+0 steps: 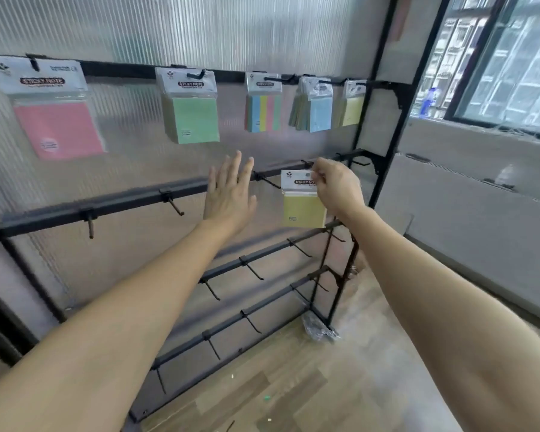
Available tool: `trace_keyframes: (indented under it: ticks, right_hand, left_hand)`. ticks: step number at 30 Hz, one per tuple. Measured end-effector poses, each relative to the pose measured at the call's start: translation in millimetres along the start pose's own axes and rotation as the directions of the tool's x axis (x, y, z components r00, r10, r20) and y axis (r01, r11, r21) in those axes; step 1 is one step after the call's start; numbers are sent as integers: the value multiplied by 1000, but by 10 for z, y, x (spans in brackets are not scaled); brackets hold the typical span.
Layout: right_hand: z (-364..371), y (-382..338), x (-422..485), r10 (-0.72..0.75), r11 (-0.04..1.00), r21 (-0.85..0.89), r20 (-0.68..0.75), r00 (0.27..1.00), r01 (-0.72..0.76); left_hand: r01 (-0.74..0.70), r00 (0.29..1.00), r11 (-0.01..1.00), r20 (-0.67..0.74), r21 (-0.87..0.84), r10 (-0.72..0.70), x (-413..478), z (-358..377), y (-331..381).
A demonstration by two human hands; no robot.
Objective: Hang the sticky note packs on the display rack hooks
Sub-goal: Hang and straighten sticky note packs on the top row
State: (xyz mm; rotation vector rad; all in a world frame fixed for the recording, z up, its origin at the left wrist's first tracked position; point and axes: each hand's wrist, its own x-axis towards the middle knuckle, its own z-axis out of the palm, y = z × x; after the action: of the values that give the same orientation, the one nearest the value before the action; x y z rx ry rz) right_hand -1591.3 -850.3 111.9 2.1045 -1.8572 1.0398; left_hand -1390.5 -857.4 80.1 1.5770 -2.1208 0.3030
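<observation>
My right hand (335, 187) pinches the top card of a yellow sticky note pack (303, 201) right at the second bar (138, 198) of the black display rack. Whether the pack sits on a hook I cannot tell. My left hand (229, 193) is held flat with straight fingers in front of that bar, beside a bare hook (267, 181), holding nothing. On the top bar hang a pink pack (56, 120), a green pack (192, 112), a multicolour pack (264, 107), a blue pack (317, 107) and a yellow pack (353, 104).
Bare hooks stick out from the second bar at the left (173, 204) and from the two lower bars (253, 269). A ribbed translucent panel backs the rack. Crumpled plastic wrap (320, 330) lies on the wooden floor by the rack's foot. A window is at the right.
</observation>
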Motion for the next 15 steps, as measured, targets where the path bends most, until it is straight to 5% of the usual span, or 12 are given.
trace_keyframes:
  ticks: [15]
  right_hand:
    - [-482,1451,-468,126,978,-161,-56,991,-133]
  left_hand:
    - [4,999,993,44,-115,1,169,493,1376]
